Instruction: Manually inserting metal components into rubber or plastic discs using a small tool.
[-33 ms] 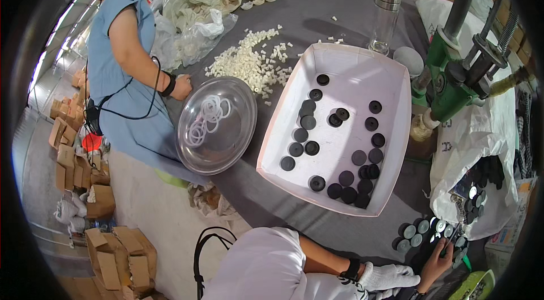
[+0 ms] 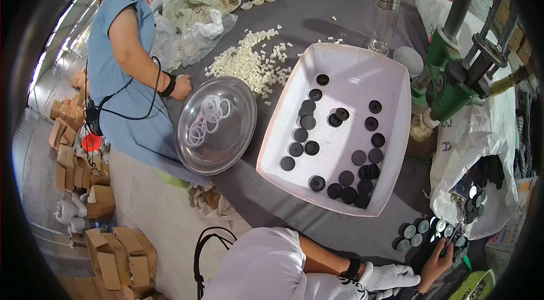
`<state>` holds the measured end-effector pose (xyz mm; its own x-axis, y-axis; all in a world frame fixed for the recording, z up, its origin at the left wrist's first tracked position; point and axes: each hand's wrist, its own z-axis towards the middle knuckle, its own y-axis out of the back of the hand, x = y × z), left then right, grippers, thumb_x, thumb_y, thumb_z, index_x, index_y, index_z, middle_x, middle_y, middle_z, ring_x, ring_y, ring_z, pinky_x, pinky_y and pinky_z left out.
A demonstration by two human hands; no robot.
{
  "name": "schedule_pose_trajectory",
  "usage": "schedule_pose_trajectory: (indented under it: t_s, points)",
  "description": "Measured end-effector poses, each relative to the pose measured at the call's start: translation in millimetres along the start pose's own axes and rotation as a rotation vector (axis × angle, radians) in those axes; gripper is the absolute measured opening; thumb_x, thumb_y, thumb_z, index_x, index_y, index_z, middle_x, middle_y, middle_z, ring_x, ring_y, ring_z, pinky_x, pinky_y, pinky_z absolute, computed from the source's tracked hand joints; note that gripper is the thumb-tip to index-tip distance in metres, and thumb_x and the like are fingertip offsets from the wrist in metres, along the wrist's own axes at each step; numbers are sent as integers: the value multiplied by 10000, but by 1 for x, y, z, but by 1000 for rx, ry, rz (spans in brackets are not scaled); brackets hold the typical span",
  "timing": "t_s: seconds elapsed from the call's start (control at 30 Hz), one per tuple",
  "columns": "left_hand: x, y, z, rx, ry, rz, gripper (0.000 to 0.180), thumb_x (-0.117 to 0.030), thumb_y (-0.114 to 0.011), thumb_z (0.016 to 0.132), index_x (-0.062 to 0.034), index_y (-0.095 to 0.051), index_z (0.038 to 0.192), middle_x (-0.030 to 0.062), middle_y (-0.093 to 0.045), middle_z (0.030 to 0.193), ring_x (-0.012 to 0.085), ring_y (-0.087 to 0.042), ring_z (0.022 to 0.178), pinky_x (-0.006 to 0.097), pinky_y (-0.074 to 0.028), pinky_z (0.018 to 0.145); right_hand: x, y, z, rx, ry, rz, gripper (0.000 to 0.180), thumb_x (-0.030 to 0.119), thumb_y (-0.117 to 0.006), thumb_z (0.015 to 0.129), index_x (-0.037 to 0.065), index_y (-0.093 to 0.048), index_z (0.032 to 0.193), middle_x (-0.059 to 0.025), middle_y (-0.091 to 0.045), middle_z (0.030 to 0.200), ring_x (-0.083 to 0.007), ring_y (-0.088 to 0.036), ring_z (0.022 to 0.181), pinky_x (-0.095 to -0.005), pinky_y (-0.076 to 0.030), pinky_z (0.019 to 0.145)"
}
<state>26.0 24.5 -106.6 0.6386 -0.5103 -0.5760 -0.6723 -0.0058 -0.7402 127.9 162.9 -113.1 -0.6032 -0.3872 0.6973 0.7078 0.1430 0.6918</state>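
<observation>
My left hand (image 2: 390, 277), in a white knitted glove with a black band at the wrist, lies with its fingers stretched out beside my right wrist. My bare right hand (image 2: 437, 265) is at the lower right, fingers pinched together over a group of round black and grey discs (image 2: 416, 240). Something thin seems to stick out from the fingertips, too small to name. Above my hands stands a shallow white box (image 2: 334, 207) with many black ridged discs (image 2: 347, 178) scattered on its bottom.
A green hand press (image 2: 447, 84) stands right of the box, near an open white sack (image 2: 473, 169) spilling black discs. A clear round lid (image 2: 238, 130) holds white rings. White small parts (image 2: 249, 59) lie piled beyond it. A glass bottle (image 2: 384, 19) stands behind; a co-worker (image 2: 127, 45) sits left.
</observation>
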Motion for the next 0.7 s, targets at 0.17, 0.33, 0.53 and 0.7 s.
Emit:
schedule_pose_trajectory:
  t_s: [0.17, 0.33, 0.53, 0.7]
  points:
    - [1, 0, 0, -5, 14, -66, 400, -471, -532, 950, -85, -472, 863, 29, -492, 590, 125, -464, 370, 272, -359, 328, -3, 2, 1, 36, -14, -14, 283, 207, -559, 971, -74, -573, 943, -92, -595, 775, -149, -501, 717, -305, -427, 667]
    - [11, 2, 8, 1, -13, -43, 393, -465, -537, 950, -88, -470, 863, 30, -489, 592, 122, -453, 360, 276, -365, 318, -2, -2, -2, -34, 17, 21, 299, 218, -570, 968, -79, -577, 937, -102, -597, 778, -159, -508, 719, -307, -431, 672]
    - [6, -2, 3, 10, -7, -93, 380, -446, -539, 954, -86, -466, 855, 23, -468, 580, 115, -432, 342, 269, -374, 304, -1, 0, -1, -15, -10, -19, 304, 223, -565, 972, -79, -575, 939, -109, -599, 781, -168, -512, 723, -319, -438, 682]
    - [7, -1, 5, -2, -23, -74, 373, -436, -534, 959, -85, -465, 853, 21, -466, 578, 111, -421, 333, 265, -372, 302, -3, -1, 0, -26, 1, -10, 291, 212, -560, 974, -76, -570, 936, -98, -591, 773, -159, -500, 714, -313, -432, 666]
